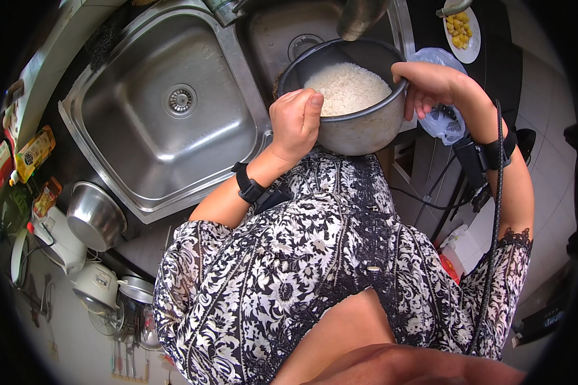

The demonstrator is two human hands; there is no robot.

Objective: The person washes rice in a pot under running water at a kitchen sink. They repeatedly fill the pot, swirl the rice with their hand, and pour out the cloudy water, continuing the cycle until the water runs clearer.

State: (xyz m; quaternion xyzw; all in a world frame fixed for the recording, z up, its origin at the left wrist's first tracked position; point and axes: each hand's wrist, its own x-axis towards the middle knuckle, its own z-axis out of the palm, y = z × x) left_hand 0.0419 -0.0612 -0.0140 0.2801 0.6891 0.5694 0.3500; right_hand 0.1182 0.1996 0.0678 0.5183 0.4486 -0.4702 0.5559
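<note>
A metal inner pot [366, 132], dark inside, holds a mound of white rice grains [347, 89]. It is tilted a little towards me, at the front of the right basin [269, 29] of a stainless steel double sink. My left hand [294, 122] grips the pot's rim on the left, thumb uppermost. On the opposite side my right hand [431, 84] has its thumb on the rim and its fingers down along the outer wall. The end of a faucet [359, 21] hangs just above the pot's far edge; I see no water running from it.
The left basin [139, 115] lies beside the pot. A clear plastic bag [443, 122] is by my right hand, near a white plate [473, 48] of yellow pieces. To the left stand a steel bowl [94, 216], a yellow pouch [36, 153] and white appliances. A black cable [497, 192] runs along my right arm.
</note>
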